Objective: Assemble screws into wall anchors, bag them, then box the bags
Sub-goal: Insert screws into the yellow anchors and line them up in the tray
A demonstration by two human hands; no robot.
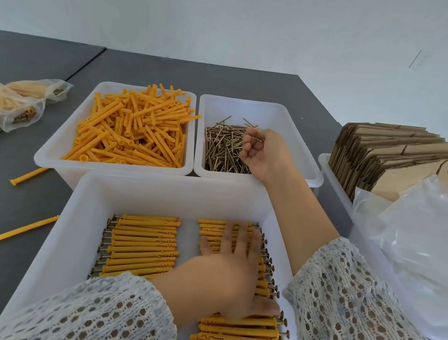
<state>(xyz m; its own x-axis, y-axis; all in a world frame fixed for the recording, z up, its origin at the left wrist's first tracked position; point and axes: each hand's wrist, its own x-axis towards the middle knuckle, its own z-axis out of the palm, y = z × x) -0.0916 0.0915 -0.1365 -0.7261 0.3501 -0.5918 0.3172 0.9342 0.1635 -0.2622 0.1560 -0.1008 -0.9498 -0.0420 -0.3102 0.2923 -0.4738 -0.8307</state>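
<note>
Anchors and screws, at the assembly step, with bagging and boxing yet to come. Grey bench (172, 76) under everything. Near tray (91, 210) holding two rows of assembled anchors (143, 244), screw heads poking out at the outer ends. Behind it, a bin of loose orange anchors (134, 130) on the left, a bin of loose screws (222, 147) on the right. Flat cardboard boxes (388, 159) and clear plastic bags (419, 244) in a bin at the right; filled bags (18, 108) far left; two stray anchors (20, 229) on the bench. Left hand (233, 270) flat, fingers spread wide, pressing on the right-hand row. Right hand (261, 152) over the screw bin, fingers curled, apparently pinching a few screws. Next, probably: lift clear with the screws, fetch a loose anchor, line a screw tip up with its open end.
</note>
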